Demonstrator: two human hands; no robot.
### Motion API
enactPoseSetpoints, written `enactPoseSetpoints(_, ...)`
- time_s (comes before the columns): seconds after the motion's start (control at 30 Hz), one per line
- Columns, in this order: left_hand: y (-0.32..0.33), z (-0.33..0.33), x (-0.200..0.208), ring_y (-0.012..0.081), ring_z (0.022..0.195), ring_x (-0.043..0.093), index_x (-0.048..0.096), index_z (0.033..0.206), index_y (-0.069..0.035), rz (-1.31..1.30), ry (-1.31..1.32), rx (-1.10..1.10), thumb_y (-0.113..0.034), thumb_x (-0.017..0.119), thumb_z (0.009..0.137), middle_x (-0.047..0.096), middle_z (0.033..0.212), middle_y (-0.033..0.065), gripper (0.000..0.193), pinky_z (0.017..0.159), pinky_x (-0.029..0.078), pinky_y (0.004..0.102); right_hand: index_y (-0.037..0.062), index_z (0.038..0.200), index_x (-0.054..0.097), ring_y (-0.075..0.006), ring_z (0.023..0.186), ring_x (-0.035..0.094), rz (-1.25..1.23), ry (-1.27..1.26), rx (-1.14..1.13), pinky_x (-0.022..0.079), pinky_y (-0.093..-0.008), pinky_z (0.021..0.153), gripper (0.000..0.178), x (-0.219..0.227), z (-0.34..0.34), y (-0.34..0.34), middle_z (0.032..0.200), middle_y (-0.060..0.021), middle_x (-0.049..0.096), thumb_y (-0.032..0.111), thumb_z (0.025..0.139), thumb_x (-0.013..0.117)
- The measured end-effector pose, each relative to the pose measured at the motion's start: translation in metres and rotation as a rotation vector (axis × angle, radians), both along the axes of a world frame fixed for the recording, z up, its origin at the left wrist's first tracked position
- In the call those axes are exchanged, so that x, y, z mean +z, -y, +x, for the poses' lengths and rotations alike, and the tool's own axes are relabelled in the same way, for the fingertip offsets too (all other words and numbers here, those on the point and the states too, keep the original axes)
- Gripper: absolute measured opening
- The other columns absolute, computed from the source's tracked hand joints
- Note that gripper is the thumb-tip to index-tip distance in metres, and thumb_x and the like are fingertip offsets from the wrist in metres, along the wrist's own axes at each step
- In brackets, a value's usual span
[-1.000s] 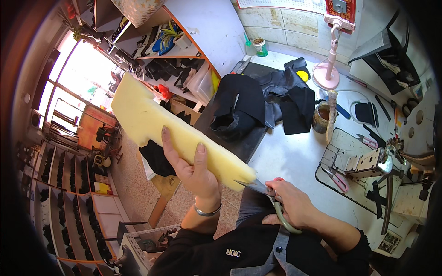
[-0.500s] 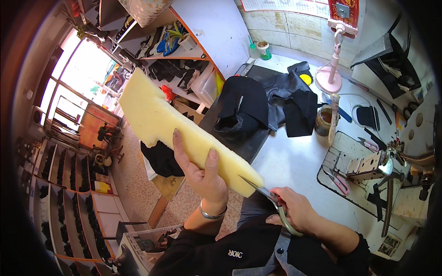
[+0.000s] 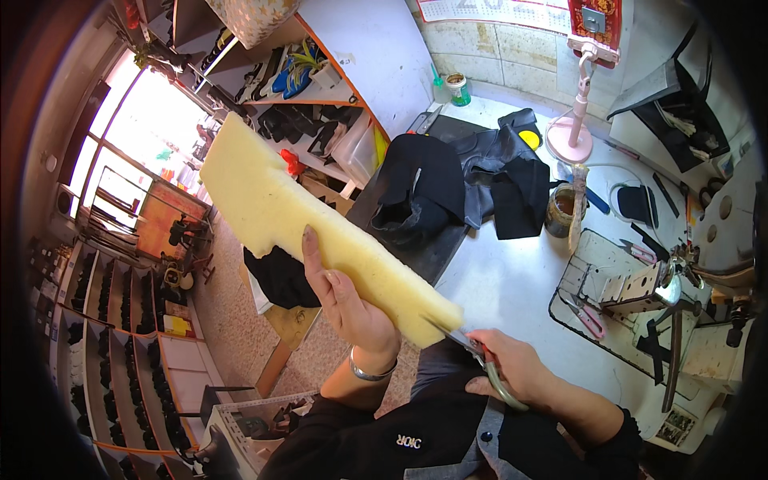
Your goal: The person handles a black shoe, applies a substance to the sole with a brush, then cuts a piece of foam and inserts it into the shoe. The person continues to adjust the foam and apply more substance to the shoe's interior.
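A long slab of pale yellow foam [image 3: 344, 244] stretches aslant from the upper left to in front of my body, with a notch in its lower edge. My left hand [image 3: 352, 316] grips the slab from below, one finger laid along its face. In my right hand [image 3: 516, 370] is a pair of scissors [image 3: 502, 390] with greenish handles. The blades sit at the slab's near right end, and a dark slit shows in the foam there. Part of the blades is hidden by the foam.
On the white table [image 3: 496, 276] lie black garment pieces [image 3: 420, 180] on a dark board. A jar with a brush [image 3: 565, 210], pink-handled scissors [image 3: 590, 322] and a sewing machine [image 3: 720, 256] are to the right. Black cloth [image 3: 280, 276] lies below the foam; shelves [image 3: 120, 344] stand left.
The foam slab has tipped slightly, and its near end has shifted a little down and right with the scissors. My left thumb has moved in closer to the other fingers.
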State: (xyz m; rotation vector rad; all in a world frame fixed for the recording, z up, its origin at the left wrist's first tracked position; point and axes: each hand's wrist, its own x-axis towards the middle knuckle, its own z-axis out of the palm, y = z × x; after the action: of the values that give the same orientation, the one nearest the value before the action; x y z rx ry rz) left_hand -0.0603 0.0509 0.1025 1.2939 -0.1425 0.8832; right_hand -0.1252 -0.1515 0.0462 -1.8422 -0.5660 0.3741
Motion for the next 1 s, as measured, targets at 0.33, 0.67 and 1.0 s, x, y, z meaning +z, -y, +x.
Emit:
enactPoseSetpoints(0.33,0.021,-0.012,-0.011,0.0189,0.122,0.046,0.029,0.145,0.003,0.158,-0.048,-0.019,-0.011,0.03,0.103,0.033,0.149,0.0119,0.045,0.102,0.039,0.0322,0.0039,0.126,0.045,-0.0283,0.079,0.055,-0.052,0.086,-0.058,0.047,-0.0367,0.072,0.083,0.006,0.01,-0.011,0.096,-0.0125,0.052,0.052,0.069,0.08)
enactPoseSetpoints(0.67,0.022,-0.01,-0.012,0.0194,0.124,0.045,0.029,0.145,0.003,0.12,0.011,-0.042,-0.011,0.031,0.102,0.034,0.149,0.0121,0.045,0.104,0.038,0.0325,0.002,0.115,0.053,-0.0238,0.063,0.05,-0.014,0.087,-0.116,0.044,-0.0321,0.059,0.071,-0.011,0.003,-0.016,0.078,-0.0089,0.052,0.047,0.069,0.082)
enactPoseSetpoints(1.0,-0.001,0.008,-0.004,0.0252,0.128,0.044,0.022,0.15,-0.006,-0.056,0.197,-0.293,-0.011,0.044,0.094,0.03,0.151,0.0126,0.061,0.105,0.039,0.0379,0.0005,0.11,0.059,-0.0289,0.063,0.057,-0.059,0.227,-0.095,0.047,-0.0338,0.058,0.066,0.002,0.011,-0.003,0.077,-0.0107,0.057,0.044,0.067,0.083)
